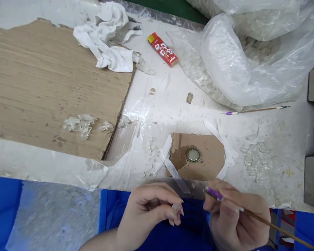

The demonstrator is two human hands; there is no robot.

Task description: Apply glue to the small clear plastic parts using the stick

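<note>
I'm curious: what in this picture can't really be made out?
All in the head view:
- Small clear piece in the left hand: its full shape, hidden by the fingers.
- Purple-ended wooden tool in the right hand: its far end, cut off by the bottom edge.
- Plastic bag: contents blurred by the film.
- Bottle cap: markings too small.

Bench point(282, 150), white-crusted: cardboard sheet point(49, 87) upper left, crumpled white rag point(104, 43) at its top edge, red lighter point(162, 49) top centre, bulging plastic bag point(240, 66) upper right, brown card patch point(209, 157) lower centre.
</note>
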